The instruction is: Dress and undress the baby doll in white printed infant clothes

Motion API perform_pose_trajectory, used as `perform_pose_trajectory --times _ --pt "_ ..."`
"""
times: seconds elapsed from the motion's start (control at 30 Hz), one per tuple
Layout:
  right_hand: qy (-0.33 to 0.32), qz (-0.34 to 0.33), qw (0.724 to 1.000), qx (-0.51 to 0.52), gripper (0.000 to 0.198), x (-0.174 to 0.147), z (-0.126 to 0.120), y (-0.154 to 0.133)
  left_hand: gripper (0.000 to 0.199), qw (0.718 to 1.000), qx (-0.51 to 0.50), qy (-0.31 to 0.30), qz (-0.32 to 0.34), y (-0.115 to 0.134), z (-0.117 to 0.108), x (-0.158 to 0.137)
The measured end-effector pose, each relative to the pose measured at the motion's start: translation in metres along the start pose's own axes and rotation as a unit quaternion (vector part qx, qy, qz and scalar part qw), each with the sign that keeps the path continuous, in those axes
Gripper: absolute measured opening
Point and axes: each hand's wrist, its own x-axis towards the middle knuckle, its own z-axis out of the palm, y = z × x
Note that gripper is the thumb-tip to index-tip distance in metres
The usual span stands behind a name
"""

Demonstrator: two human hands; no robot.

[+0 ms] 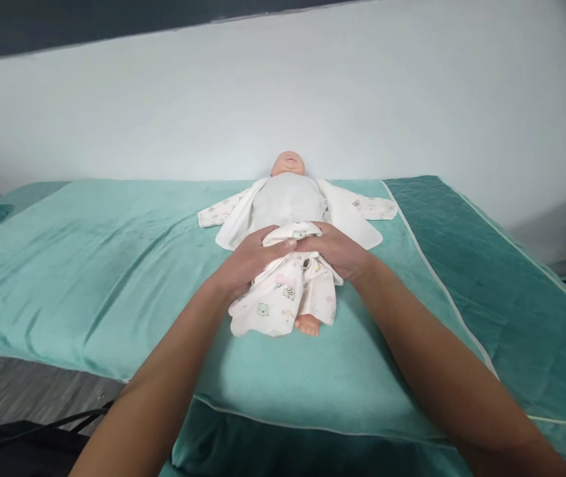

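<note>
A baby doll (287, 163) lies on its back on the green bed cover, its head towards the wall. It wears a white patterned jacket (347, 205) spread wide at both sides, over a pale grey-white torso. Patterned baby pants (283, 298) cover its legs, and one bare foot (307, 324) sticks out of a leg opening. My left hand (258, 255) grips the waist of the pants from the left, thumb on top. From the right, my right hand (335, 248) grips the same waist, the two thumbs nearly touching. The fingers beneath the cloth are hidden.
The light green cover (89, 265) stretches to the left with wrinkles. A darker green cover (486, 265) lies at the right. A white wall (283, 93) rises behind the bed. A black bag (24, 447) sits at the lower left by the grey floor (29, 384).
</note>
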Motion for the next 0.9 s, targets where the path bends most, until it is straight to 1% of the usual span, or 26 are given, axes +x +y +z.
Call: perform_pose_trajectory --times 0.07,0.1,0.17,0.27,0.33,0.4,0.43,0.5,0.53,0.6,0.67,0.73,0.83,0.9 --pt "-0.002 -0.025 0.999 0.035 0.020 0.001 -0.001 0.000 0.039 0.998 0.052 -0.039 -0.009 0.006 0.000 -0.002" --pt "-0.002 -0.037 0.998 0.042 0.022 0.001 -0.001 0.001 0.039 0.996 0.068 -0.055 -0.020 0.007 -0.001 -0.003" --pt "-0.001 -0.048 0.998 0.034 0.026 0.002 -0.003 0.001 0.035 0.996 0.054 -0.065 -0.035 0.005 -0.002 -0.002" --pt "-0.005 -0.043 0.999 -0.026 0.027 0.001 -0.004 0.001 0.032 0.998 -0.055 -0.032 -0.011 -0.005 -0.002 0.002" --pt "-0.045 -0.027 0.995 -0.087 0.035 -0.001 -0.005 -0.002 0.033 0.993 -0.117 -0.014 0.006 -0.012 -0.001 0.004" --pt "-0.092 -0.001 0.984 -0.152 0.039 -0.004 -0.004 -0.006 0.033 0.990 -0.140 -0.004 0.007 -0.015 0.001 0.004" --pt "-0.105 0.012 0.978 -0.177 0.039 -0.006 -0.004 -0.008 0.032 0.990 -0.144 0.000 0.004 -0.015 0.002 0.003" --pt "-0.109 0.030 0.974 -0.197 0.038 -0.007 -0.004 -0.009 0.030 0.989 -0.145 0.004 0.001 -0.015 0.005 0.001" --pt "-0.103 0.030 0.977 -0.185 0.038 -0.007 -0.004 -0.008 0.029 0.990 -0.143 0.007 0.002 -0.014 0.005 0.000" --pt "-0.088 0.021 0.987 -0.130 0.040 -0.005 -0.005 -0.003 0.030 0.992 -0.125 0.015 0.006 -0.012 0.005 -0.001" --pt "-0.068 0.006 0.996 -0.064 0.042 -0.003 -0.007 0.003 0.034 0.996 -0.091 0.016 0.004 -0.010 0.005 -0.003" --pt "-0.055 -0.005 0.998 -0.023 0.044 0.000 -0.010 0.009 0.038 0.999 -0.047 0.004 -0.007 -0.008 0.003 -0.005" --pt "-0.039 -0.027 0.999 -0.016 0.039 0.000 -0.011 0.013 0.043 0.999 0.009 -0.034 -0.021 -0.005 0.001 -0.008" --pt "-0.036 -0.038 0.998 -0.043 0.035 -0.001 -0.010 0.011 0.042 0.998 0.026 -0.044 -0.024 -0.005 0.000 -0.011"
